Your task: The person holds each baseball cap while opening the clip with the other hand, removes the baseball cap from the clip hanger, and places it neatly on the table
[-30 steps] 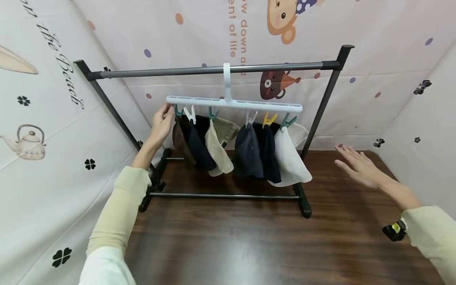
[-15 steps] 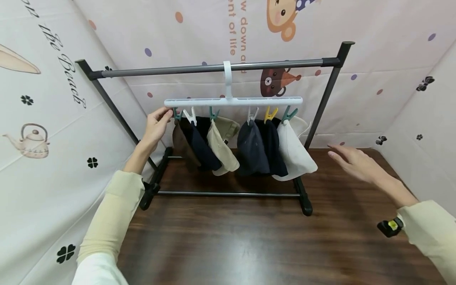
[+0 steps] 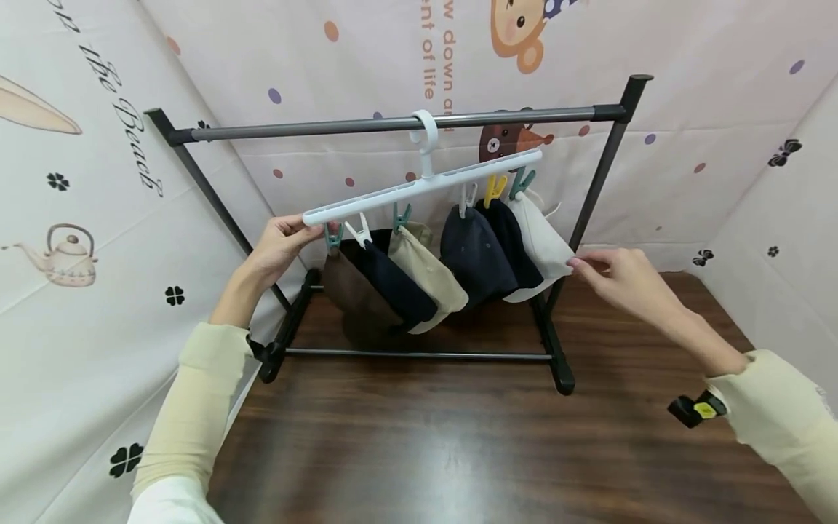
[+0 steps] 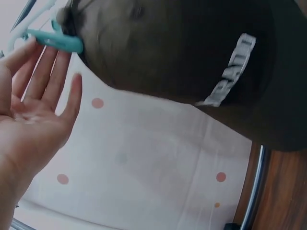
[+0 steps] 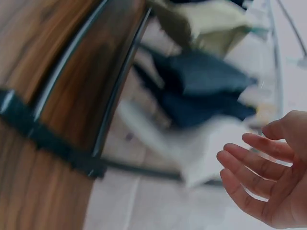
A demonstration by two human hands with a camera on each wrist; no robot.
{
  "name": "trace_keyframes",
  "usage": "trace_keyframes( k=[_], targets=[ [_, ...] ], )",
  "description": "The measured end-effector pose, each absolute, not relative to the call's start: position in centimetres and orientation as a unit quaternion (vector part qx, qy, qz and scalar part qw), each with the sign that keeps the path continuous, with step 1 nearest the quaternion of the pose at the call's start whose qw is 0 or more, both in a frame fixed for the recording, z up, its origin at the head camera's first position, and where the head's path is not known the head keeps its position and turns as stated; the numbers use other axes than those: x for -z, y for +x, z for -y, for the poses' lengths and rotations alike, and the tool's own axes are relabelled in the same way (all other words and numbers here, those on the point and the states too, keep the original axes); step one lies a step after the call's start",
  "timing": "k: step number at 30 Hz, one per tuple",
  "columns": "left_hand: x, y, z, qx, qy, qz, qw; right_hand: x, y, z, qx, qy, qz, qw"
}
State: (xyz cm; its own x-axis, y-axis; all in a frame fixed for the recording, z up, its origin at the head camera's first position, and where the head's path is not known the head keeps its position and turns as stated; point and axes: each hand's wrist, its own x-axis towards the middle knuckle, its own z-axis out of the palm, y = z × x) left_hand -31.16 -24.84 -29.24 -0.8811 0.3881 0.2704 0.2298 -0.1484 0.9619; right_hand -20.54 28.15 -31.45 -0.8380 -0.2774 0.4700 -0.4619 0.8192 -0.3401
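A pale blue-white hanger (image 3: 425, 183) hooks over the rack's top bar, tilted with its left end lower and nearer. My left hand (image 3: 278, 246) pinches that end beside a teal clothespin (image 4: 56, 41). From the clothespin hangs a brown cap (image 3: 356, 287), with white lettering in the left wrist view. A white cap (image 3: 543, 236) hangs at the hanger's right end. My right hand (image 3: 625, 280) has its thumb and forefinger right at this cap's edge; its fingers are loosely bent in the right wrist view. Navy caps (image 3: 478, 251) and a beige cap (image 3: 428, 273) hang between.
A dark metal clothes rack (image 3: 294, 131) with slanted posts stands on the brown wood floor (image 3: 419, 437). Behind it and at both sides hangs a printed cloth backdrop (image 3: 366, 73). White and yellow clothespins (image 3: 495, 189) also hold caps.
The hanger has swung from level to slanted, its left end coming down and forward with my left hand, its right end rising back. My right hand has moved left to the white cap.
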Motion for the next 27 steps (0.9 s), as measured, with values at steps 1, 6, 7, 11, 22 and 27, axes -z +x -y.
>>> trace_keyframes(
  k=[1,6,7,11,22,27],
  targets=[
    [29.3,-31.0,24.8,-0.717,0.240,-0.651,0.065,31.1,-20.4,-27.3,-0.230,0.210,0.929,0.201],
    [29.5,-30.4,24.1,-0.701,0.256,-0.657,0.106,29.4,-19.9,-22.2,-0.271,0.263,0.910,0.173],
    [29.4,-30.3,24.0,-0.697,0.262,-0.658,0.114,29.1,-19.8,-21.1,-0.283,0.274,0.904,0.163],
    [29.1,-30.2,23.4,-0.674,0.284,-0.666,0.141,28.0,-19.7,-16.8,-0.328,0.324,0.877,0.131],
    [27.9,-29.1,20.6,-0.603,0.339,-0.698,0.187,27.0,-19.8,-8.3,-0.349,0.396,0.847,0.061],
    [28.0,-28.4,20.6,-0.605,0.343,-0.698,0.173,27.5,-20.0,-5.9,-0.326,0.398,0.857,0.041]
  ],
)
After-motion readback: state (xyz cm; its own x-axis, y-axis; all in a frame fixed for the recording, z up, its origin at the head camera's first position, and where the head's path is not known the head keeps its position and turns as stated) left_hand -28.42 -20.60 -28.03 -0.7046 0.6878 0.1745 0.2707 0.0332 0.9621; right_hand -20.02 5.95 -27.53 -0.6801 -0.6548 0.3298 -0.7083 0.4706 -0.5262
